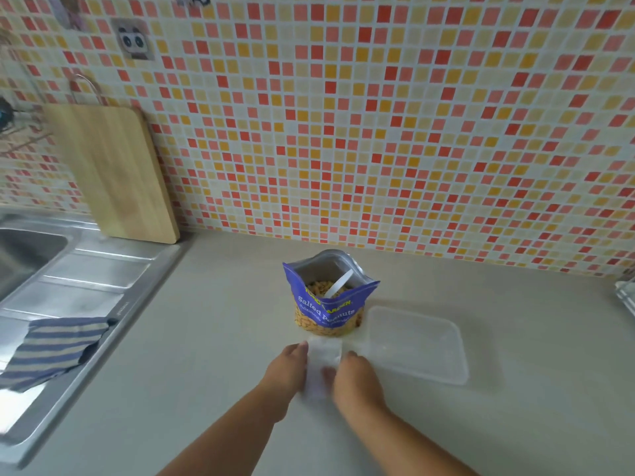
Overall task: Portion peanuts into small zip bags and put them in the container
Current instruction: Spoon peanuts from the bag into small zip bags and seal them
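A blue bag of salted peanuts (328, 304) stands open on the counter, with a white scoop (338, 285) sticking out of the peanuts. Right of it lies a clear plastic container (417, 341), with nothing visible inside. In front of the peanut bag, a small clear zip bag (323, 355) lies on a thin stack of such bags. My left hand (287, 369) holds its left edge and my right hand (357, 376) holds its right edge, fingers curled at the plastic. The bag looks empty; the frame is blurred.
A steel sink (31, 249) with a drainboard fills the left side, and a blue striped cloth (55, 348) lies over its edge. A wooden cutting board (113, 173) leans on the tiled wall. A rack edge (627, 297) shows at far right.
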Demonstrator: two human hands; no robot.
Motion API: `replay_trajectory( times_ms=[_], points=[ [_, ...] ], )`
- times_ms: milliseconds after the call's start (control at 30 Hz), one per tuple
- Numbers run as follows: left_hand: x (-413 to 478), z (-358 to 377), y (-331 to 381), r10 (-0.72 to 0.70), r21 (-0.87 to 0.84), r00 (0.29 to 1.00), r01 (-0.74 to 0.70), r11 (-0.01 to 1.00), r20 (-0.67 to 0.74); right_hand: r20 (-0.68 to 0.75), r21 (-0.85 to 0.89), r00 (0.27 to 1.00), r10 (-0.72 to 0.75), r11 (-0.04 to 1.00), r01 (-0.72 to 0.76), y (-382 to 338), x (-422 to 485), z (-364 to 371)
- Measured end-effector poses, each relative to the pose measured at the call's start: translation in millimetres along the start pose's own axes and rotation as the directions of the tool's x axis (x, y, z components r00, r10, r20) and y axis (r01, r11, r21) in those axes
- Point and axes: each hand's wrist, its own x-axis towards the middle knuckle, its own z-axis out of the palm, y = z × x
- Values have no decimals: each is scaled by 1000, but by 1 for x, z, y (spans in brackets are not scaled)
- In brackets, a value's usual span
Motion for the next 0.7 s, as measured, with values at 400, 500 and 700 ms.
replay_trajectory(
  times_ms=[400, 500, 700],
  points=[
    [-9, -23, 1, 31, -31, 999, -32, 999, -10, -140, 74, 990, -11, 997, 22, 1, -1, 6],
    [-14, -31, 5, 11, 17, 998, -12, 1000, 60, -221, 107, 975, -12, 994, 36, -1, -10, -1],
    [-35, -64, 32, 93, -57, 928, -77, 995, 360, -210, 562, 972, -108, 800, 211, -9, -30, -16]
  ],
)
